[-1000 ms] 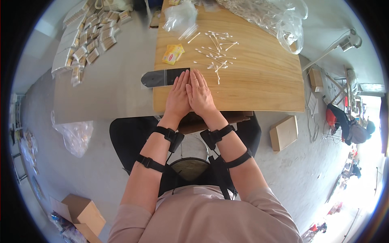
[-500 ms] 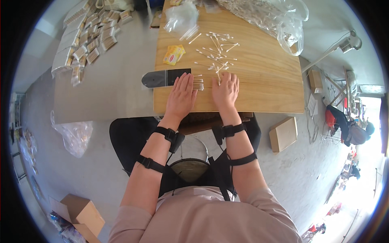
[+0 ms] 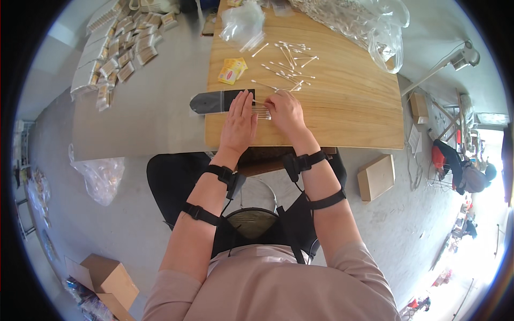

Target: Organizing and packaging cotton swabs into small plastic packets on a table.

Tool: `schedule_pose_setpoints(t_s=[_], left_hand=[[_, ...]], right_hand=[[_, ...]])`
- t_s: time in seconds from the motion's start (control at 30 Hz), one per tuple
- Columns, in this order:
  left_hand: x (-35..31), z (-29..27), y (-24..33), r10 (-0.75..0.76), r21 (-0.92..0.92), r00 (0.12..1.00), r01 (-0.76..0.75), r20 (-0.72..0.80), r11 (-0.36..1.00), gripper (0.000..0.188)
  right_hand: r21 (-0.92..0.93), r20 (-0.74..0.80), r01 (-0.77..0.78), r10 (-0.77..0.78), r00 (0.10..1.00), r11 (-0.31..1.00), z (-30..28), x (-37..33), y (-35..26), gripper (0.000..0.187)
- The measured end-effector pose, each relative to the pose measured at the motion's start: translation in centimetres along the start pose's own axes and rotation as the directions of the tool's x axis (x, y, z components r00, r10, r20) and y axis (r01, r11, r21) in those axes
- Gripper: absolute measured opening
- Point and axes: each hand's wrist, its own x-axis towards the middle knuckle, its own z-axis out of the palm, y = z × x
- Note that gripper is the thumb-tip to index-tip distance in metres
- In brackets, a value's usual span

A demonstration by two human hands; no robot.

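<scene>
My left hand (image 3: 239, 125) lies flat with straight fingers over the right end of a dark, round-ended strip in a clear sleeve (image 3: 220, 102). Beside its fingers is a row of cotton swabs (image 3: 262, 113), laid side by side; their left ends are hidden under the hand. My right hand (image 3: 286, 112) is closed in a pinch at the top right of that row, on a cotton swab (image 3: 259, 101) pointing left. Several loose cotton swabs (image 3: 289, 68) are scattered on the wooden board beyond my right hand.
Yellow packets (image 3: 232, 71) lie left on the wooden board (image 3: 348, 107). Clear plastic bags (image 3: 243, 25) sit behind, with a large bag of swabs (image 3: 353, 18) at the far right. Many small packed bundles (image 3: 126, 56) cover the far left of the grey table. A cardboard box (image 3: 376, 177) stands on the floor.
My right hand has moved left from the loose swabs to the row, now pinching a swab. The left hand stays flat in nearly the same place.
</scene>
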Motion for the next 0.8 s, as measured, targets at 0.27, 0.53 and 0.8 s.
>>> schedule_pose_setpoints(t_s=[0.27, 0.53, 0.8], left_hand=[[0.0, 0.3, 0.0, -0.03, 0.102, 0.998, 0.023, 0.062, 0.994, 0.053], [0.2, 0.2, 0.2, -0.018, 0.088, 0.996, 0.01, 0.089, 0.996, 0.045], [0.1, 0.0, 0.4, 0.014, 0.101, 0.999, -0.009, -0.046, 0.995, 0.046]], right_hand=[[0.05, 0.004, -0.042, 0.042, 0.999, 0.998, 0.2, 0.6, -0.1, 0.005], [-0.092, -0.181, -0.062, 0.044, 0.982, 0.994, 0.0, 2.9, 0.8, 0.006], [-0.089, -0.082, 0.135, -0.143, 0.986, 0.987, 0.7, 1.0, -0.2, 0.007]])
